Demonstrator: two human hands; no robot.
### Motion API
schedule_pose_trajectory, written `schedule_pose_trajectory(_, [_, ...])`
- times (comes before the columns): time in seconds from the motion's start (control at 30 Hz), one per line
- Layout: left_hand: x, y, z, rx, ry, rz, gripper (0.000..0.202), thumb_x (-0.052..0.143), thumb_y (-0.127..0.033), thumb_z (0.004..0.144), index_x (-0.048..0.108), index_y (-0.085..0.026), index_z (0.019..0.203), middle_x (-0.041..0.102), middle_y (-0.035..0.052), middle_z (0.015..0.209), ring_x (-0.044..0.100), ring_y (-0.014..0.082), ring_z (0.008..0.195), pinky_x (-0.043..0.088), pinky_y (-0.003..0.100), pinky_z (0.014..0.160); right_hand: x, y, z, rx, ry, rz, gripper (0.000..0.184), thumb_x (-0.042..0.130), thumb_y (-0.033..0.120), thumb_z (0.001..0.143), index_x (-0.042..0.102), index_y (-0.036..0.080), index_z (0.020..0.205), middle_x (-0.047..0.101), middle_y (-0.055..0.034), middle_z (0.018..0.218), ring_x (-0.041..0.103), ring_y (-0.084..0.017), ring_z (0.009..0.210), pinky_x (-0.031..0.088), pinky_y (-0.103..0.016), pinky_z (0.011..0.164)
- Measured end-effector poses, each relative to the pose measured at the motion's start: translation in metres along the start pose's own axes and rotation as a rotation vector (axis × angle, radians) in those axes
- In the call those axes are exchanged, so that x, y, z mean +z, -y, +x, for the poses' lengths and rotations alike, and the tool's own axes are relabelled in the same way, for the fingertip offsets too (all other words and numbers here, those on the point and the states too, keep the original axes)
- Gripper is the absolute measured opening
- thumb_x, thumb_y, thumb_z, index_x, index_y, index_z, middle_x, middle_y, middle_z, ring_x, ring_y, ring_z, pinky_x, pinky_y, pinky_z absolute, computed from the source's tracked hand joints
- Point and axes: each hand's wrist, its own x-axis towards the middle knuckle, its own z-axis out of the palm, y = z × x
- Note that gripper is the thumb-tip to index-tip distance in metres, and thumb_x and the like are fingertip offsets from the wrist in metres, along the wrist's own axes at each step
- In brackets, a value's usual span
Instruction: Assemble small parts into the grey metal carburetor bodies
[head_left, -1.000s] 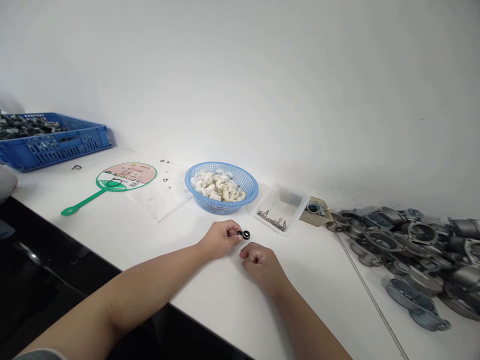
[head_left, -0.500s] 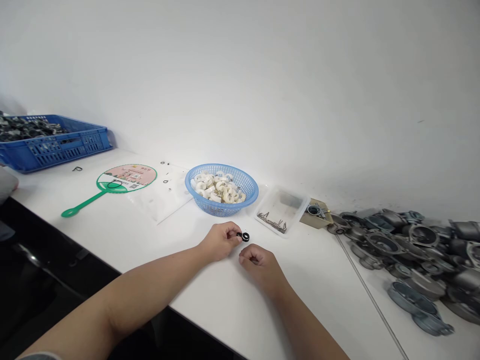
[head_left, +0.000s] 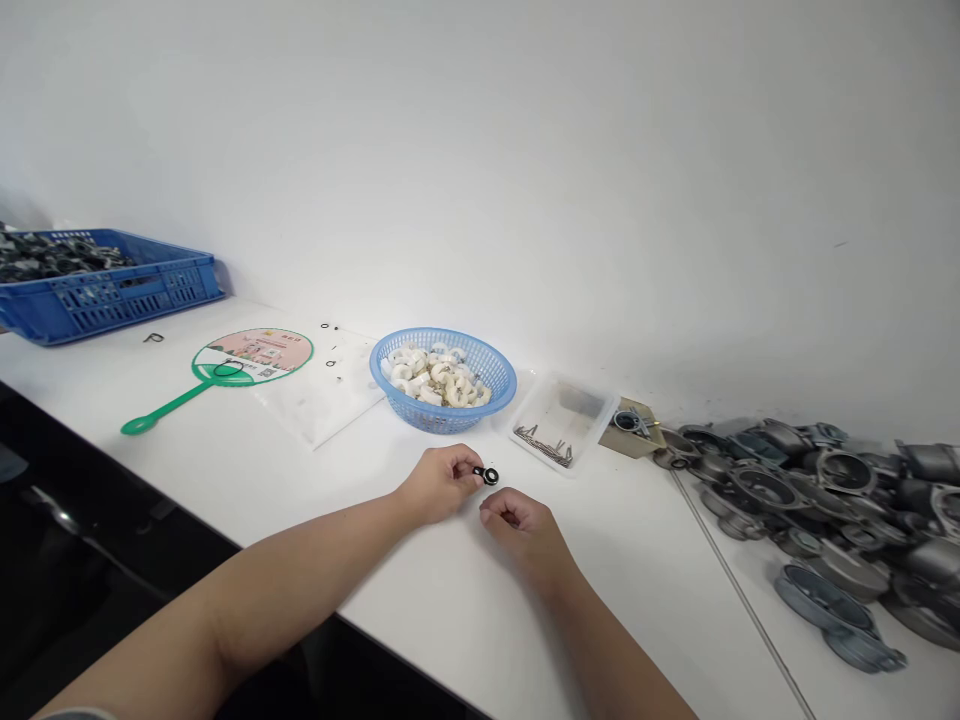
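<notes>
My left hand (head_left: 442, 480) rests on the white table (head_left: 225, 455) and pinches a small black ring-shaped part (head_left: 489, 475) between thumb and fingertips. Just right of it and nearer to me, my right hand (head_left: 521, 528) lies with its fingers curled in; whether anything sits inside them I cannot make out. Behind the hands stands a round blue basket (head_left: 442, 375) filled with white curved pieces.
A clear plastic tray (head_left: 562, 418) with small metal springs lies right of the basket. A heap of grey metal castings (head_left: 825, 510) covers the right side. A green hand fan (head_left: 225, 375) and a blue crate (head_left: 97, 282) of dark parts are at left.
Both hands have stayed almost still, the left keeping its pinch on the black ring. Something pale at the far left edge has gone out of view.
</notes>
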Motion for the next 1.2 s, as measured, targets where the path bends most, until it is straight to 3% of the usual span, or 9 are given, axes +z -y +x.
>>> schedule_pose_trajectory(0.3, [0.0011, -0.0022, -0.0014, 0.018, -0.003, -0.008, 0.016, 0.060, -0.023, 0.071, 0.063, -0.015, 0.085, 0.050, -0.0040, 0.059, 0.041, 0.0084, 0.054, 0.033, 0.022, 0.053, -0.0020, -0.0094, 0.0029, 0.026, -0.014, 0.091, 0.024, 0.057, 0.043, 0.073, 0.054, 0.019, 0.070, 0.047, 0.0024, 0.057, 0.039, -0.010, 0.051, 0.031, -0.022, 0.046])
schedule_pose_trajectory(0.47, [0.0006, -0.0041, -0.0017, 0.027, 0.005, -0.009, 0.016, 0.060, -0.022, 0.071, 0.064, -0.015, 0.084, 0.049, -0.0042, 0.059, 0.040, 0.0082, 0.054, 0.032, 0.022, 0.053, -0.0002, -0.0086, 0.0042, -0.019, -0.078, 0.202, 0.028, 0.059, 0.044, 0.073, 0.052, 0.020, 0.084, 0.057, -0.0009, 0.072, 0.050, -0.014, 0.063, 0.040, -0.026, 0.058])
schedule_pose_trajectory(0.6, [0.0001, -0.0036, -0.0024, 0.035, 0.013, -0.005, 0.016, 0.059, -0.021, 0.071, 0.064, -0.016, 0.085, 0.048, -0.0043, 0.059, 0.040, 0.0083, 0.055, 0.032, 0.021, 0.053, 0.0006, -0.0066, 0.0036, 0.012, -0.083, 0.252, 0.033, 0.061, 0.046, 0.072, 0.051, 0.020, 0.090, 0.058, -0.0012, 0.076, 0.050, -0.015, 0.065, 0.039, -0.027, 0.060])
schedule_pose_trajectory(1.2, [0.0004, -0.0055, -0.0050, 0.097, 0.071, 0.049, 0.011, 0.058, -0.019, 0.071, 0.064, -0.017, 0.080, 0.049, -0.0049, 0.059, 0.041, 0.0079, 0.056, 0.034, 0.021, 0.056, -0.0021, -0.0084, 0.0049, -0.004, -0.052, 0.155, 0.039, 0.056, 0.056, 0.075, 0.058, 0.018, 0.082, 0.052, 0.0006, 0.068, 0.044, -0.013, 0.063, 0.034, -0.026, 0.058])
